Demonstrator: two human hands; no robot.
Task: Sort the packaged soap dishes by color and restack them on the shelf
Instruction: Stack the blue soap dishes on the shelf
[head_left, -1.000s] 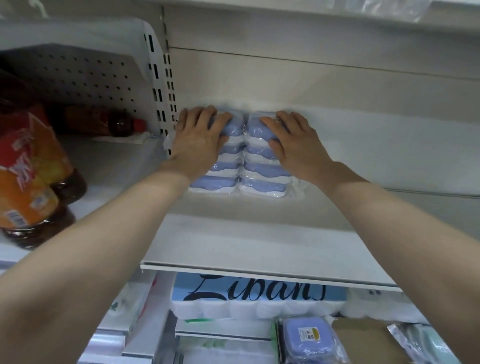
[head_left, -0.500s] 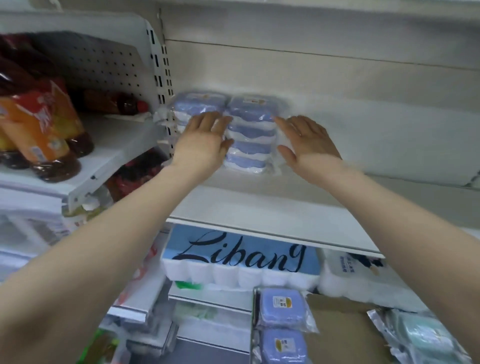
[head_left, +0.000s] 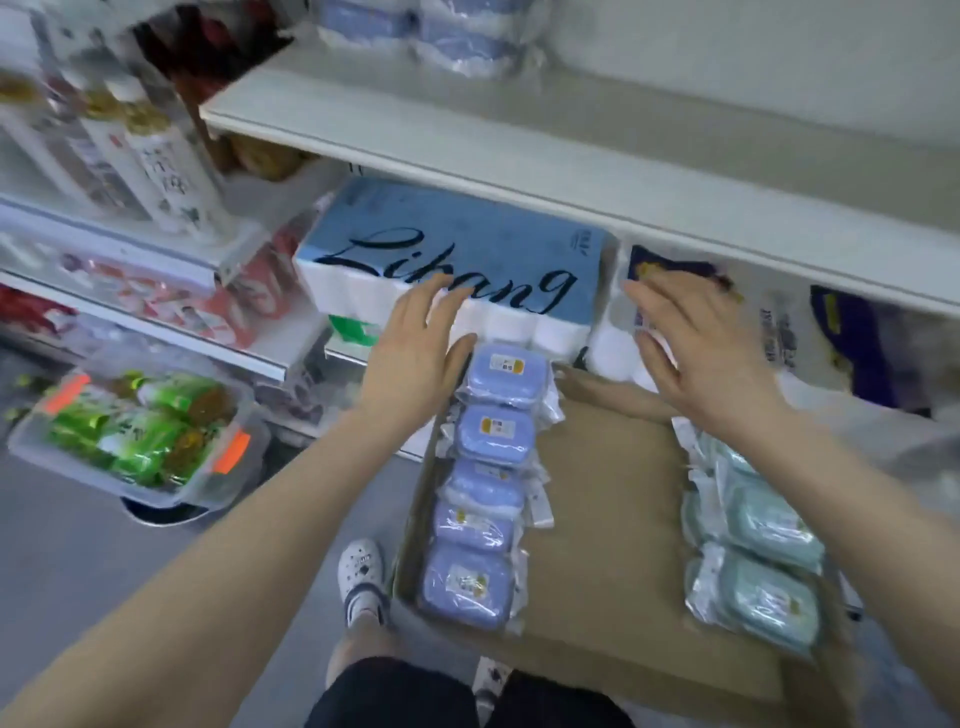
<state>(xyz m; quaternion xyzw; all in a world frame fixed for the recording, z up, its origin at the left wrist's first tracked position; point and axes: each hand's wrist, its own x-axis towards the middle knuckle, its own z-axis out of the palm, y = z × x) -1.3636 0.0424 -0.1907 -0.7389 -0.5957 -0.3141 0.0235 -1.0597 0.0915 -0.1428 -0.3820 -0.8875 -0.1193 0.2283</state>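
A: What's different from a moment ago?

B: Both hands have left the blue soap dishes (head_left: 415, 31) stacked at the back left of the upper shelf (head_left: 519, 156) and come down over the cardboard box (head_left: 602, 519). The left hand (head_left: 415, 358) hovers by the box's far left corner, its grip spread and holding nothing. The right hand (head_left: 696, 353) hangs over the far right edge, fingers spread too, empty.

A: And what's left to sort?

B: A row of blue dishes (head_left: 483, 478) lies along the box's left wall, and a row of pale green dishes (head_left: 758, 545) lies along its right wall; the middle of the box shows bare cardboard.

A: So that batch is placed?

B: I'd judge so. The next pick looks like the blue row, since the left hand is just beside its far end.
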